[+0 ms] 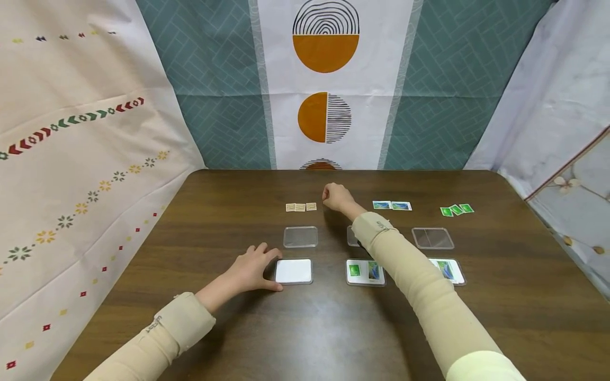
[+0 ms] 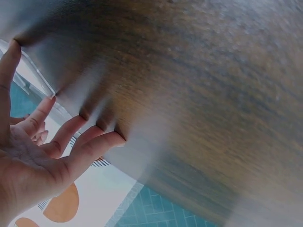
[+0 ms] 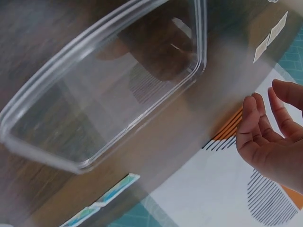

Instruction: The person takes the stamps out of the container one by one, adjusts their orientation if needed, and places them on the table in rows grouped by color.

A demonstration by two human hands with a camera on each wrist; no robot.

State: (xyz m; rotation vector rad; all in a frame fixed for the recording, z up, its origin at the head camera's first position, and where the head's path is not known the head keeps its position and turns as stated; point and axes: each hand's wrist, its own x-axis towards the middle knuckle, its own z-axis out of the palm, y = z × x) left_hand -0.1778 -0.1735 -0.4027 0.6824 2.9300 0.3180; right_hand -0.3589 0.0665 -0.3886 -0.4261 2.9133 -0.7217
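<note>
My left hand (image 1: 251, 269) lies at the left end of a white card in a clear case (image 1: 293, 271). Its thumb and index finger touch the near and far corners there, and its other fingertips (image 2: 124, 137) rest on the table, spread out. My right hand (image 1: 339, 198) reaches over the far part of the table, fingers loosely bent, nothing visible between them. It is between three small tan stamps (image 1: 300, 207) on its left and two blue stamps (image 1: 392, 205) on its right. A clear plastic lid (image 3: 109, 90) lies beneath the right wrist, partly hidden by the forearm in the head view.
Two more clear lids, left (image 1: 301, 237) and right (image 1: 432, 238), lie in the middle row. In front, a cased card with green and blue stamps (image 1: 365, 272) and another (image 1: 447, 271) sit beside the right sleeve. Three green stamps (image 1: 456, 209) lie far right. Curtains surround the table.
</note>
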